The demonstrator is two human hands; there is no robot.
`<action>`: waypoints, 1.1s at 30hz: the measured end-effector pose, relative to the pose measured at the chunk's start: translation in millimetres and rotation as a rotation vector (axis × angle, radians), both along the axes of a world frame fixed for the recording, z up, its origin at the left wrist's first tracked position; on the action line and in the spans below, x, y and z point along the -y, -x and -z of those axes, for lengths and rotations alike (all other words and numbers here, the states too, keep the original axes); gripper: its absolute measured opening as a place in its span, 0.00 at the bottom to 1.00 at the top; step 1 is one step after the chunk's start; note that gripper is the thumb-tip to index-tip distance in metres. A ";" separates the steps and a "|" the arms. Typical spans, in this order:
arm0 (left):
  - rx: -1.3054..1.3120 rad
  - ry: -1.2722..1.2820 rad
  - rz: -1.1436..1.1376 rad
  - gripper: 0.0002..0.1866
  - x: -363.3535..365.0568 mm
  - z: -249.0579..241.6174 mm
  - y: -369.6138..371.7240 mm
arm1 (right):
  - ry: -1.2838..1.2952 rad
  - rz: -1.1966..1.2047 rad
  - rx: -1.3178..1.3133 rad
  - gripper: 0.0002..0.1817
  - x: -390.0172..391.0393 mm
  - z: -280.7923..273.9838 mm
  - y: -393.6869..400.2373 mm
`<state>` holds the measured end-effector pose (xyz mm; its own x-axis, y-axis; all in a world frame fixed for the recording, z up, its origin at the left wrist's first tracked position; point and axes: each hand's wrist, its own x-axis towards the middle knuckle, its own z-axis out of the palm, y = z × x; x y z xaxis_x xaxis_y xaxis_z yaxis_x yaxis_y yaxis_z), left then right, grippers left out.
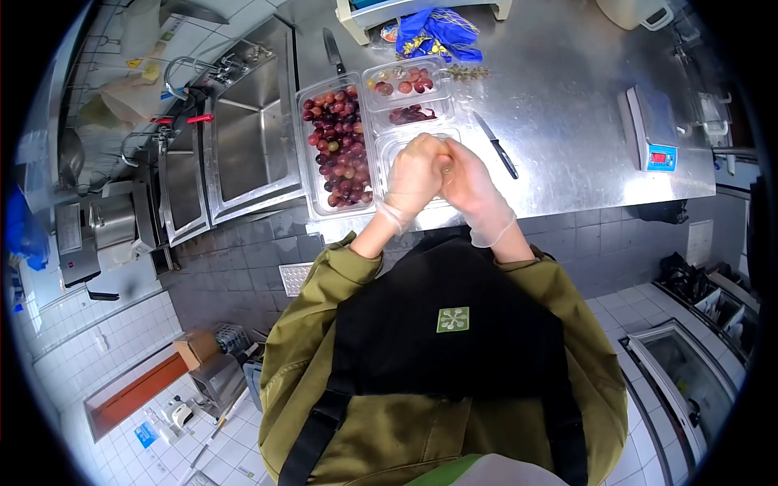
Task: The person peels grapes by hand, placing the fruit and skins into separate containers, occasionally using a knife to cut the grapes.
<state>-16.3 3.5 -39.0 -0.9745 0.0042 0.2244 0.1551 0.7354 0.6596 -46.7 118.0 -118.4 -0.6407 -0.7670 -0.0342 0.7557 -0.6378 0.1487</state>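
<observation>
My left hand (416, 174) and my right hand (472, 185), both in clear gloves, meet over an empty-looking clear container (387, 142) near the counter's front edge. The fingers of both are curled together, and whatever they hold is hidden. To the left, a long clear tray (303, 154) is full of dark red grapes (344, 138). Beyond my hands, one clear container holds a few lighter grapes (405, 86), and another holds dark red pieces (412, 115). A small black-handled knife (496, 146) lies right of my hands.
A steel sink (251, 150) is at the left. On the steel counter (559, 105) are a larger knife (333, 50) behind the tray, a blue bag (438, 34), grape stems (470, 73) and, at the right, a digital scale (651, 130).
</observation>
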 end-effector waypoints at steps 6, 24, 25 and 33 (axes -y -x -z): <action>0.119 -0.043 -0.193 0.03 7.6 -3.9 -5.3 | -0.971 0.042 -0.468 0.14 -3.7 -44.5 -17.0; 0.530 -1.107 -0.018 0.07 23.2 -4.2 -17.3 | -0.929 0.196 -0.602 0.03 -14.6 -44.5 -23.2; 0.500 -1.085 -0.061 0.07 22.0 -6.0 -18.5 | -0.926 0.209 -0.592 0.03 -14.6 -42.4 -23.7; 0.401 -0.861 -0.128 0.07 31.0 -2.4 -7.8 | -0.975 0.256 -0.640 0.04 -15.1 -34.3 -22.7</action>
<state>-8.5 -27.5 -36.6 -0.9610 -0.1185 -0.2500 -0.2481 -0.0308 0.9682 -24.0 133.1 -84.1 -0.8841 -0.4424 -0.1504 0.3507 -0.4154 -0.8393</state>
